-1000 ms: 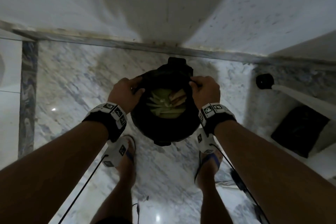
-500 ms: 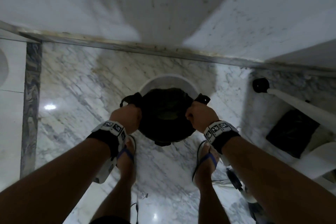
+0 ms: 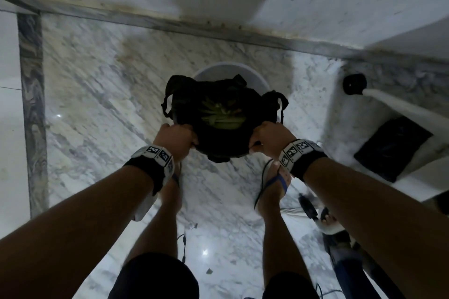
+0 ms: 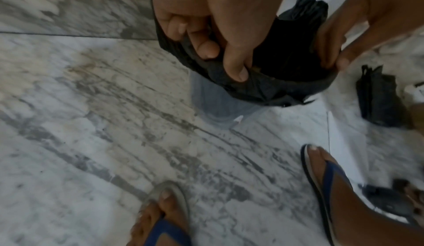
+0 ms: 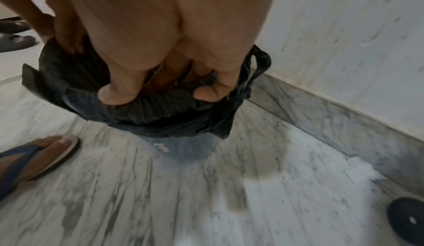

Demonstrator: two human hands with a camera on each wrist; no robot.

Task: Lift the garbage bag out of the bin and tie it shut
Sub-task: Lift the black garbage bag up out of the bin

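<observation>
Black garbage bag (image 3: 220, 139) holding green scraps (image 3: 222, 116), gripped by hands

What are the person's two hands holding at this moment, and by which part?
Both hold the black garbage bag by its bunched top rim: the left hand grips the left side, the right hand the right side, above the white bin.

The garbage bag (image 3: 220, 133) is hiding most of the bin (image 3: 228, 70) — its lower wall (image 4: 220, 104) is showing only as blur.
</observation>
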